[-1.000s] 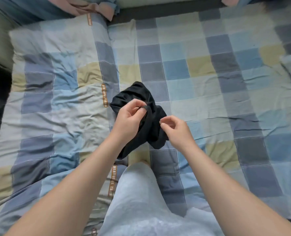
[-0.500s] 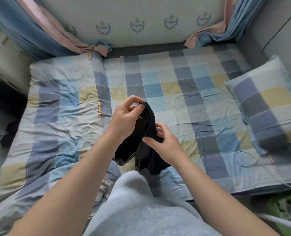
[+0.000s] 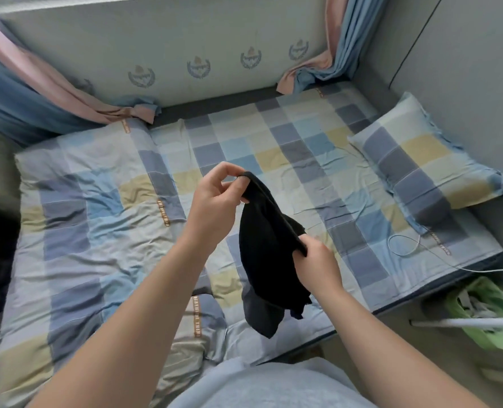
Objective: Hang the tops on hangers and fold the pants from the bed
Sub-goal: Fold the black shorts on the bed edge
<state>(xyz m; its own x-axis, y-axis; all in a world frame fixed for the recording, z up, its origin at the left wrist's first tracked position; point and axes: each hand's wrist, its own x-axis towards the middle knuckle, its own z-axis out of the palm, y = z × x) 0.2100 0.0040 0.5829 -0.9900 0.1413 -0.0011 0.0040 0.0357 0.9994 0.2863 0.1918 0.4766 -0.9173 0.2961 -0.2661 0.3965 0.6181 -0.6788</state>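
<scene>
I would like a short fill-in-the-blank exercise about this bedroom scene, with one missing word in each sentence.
1. The left hand and the right hand hold a garment of ____ colour.
2. Its higher edge is pinched by the ____ hand.
3. The checked pillow lies to the person's ____.
Missing words: black; left; right.

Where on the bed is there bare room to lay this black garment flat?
The widest bare patch is the checked sheet between the rumpled quilt and the pillow, beyond the left hand and right hand holding the black garment. Crowded: the white cable loops beside the pillow's near corner, and the quilt fills the left side.
</scene>
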